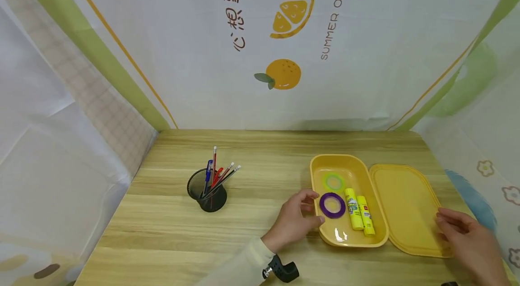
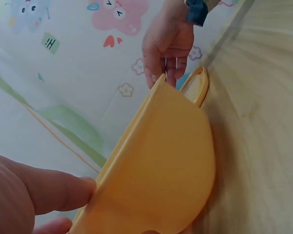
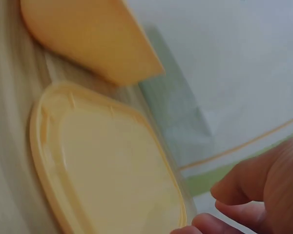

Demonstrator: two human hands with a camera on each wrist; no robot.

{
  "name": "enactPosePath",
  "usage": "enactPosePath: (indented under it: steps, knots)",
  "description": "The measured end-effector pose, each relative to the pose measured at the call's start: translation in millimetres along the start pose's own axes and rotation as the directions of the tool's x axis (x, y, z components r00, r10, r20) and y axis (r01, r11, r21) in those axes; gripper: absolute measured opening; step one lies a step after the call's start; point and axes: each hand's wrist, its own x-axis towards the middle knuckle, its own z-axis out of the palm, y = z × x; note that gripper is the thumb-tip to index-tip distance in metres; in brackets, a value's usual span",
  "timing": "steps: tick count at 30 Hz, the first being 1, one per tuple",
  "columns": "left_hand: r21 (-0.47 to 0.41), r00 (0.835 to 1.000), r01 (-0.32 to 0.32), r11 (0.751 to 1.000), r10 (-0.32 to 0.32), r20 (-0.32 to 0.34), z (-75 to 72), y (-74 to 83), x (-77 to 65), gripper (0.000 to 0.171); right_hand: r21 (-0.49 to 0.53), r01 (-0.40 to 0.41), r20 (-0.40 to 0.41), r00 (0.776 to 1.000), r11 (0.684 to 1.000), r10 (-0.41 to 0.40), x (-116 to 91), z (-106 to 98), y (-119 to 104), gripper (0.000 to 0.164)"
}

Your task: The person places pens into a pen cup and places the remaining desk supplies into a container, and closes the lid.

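A yellow plastic box [image 1: 340,235] sits without its lid on the right half of the table. My left hand [image 1: 295,219] holds its left rim, thumb and fingers spread along that side; the left wrist view shows the thumb [image 2: 68,192] against the rim. Inside lie a purple tape roll [image 1: 322,205], a light green tape roll [image 1: 327,182] and two yellow glue sticks [image 1: 353,214], [image 1: 366,220]. The yellow lid [image 1: 406,209] lies flat to the right of the box. At the lid's right edge is my right hand [image 1: 467,236], its thumb and fingers apart in the right wrist view.
A black mesh pen cup [image 1: 213,200] with pens and pencils stands on the left part of the wooden table [image 1: 162,232]. Printed cloth [image 1: 195,74] hangs behind the table and along both sides.
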Motion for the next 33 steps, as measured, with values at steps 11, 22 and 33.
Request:
enactPosePath:
  steps: [11,22,33]
  knots:
    - [-0.151,1.0,-0.005,0.989,0.004,-0.008,6.0,-6.5,-5.4,0.05,-0.238,-0.115,-0.073,0.992,0.964,0.1,0.8,-4.0,9.6,0.053]
    - [-0.168,1.0,0.003,0.986,-0.003,-0.004,7.9,-7.0,-5.6,0.049,-0.212,-0.13,-0.115,0.988,0.969,0.107,5.6,-4.1,26.9,0.049]
    - [-0.19,1.0,0.015,0.982,-0.014,0.005,6.1,-9.0,-5.4,0.049,-0.178,-0.235,-0.112,0.97,0.956,0.217,8.5,-6.5,38.9,0.054]
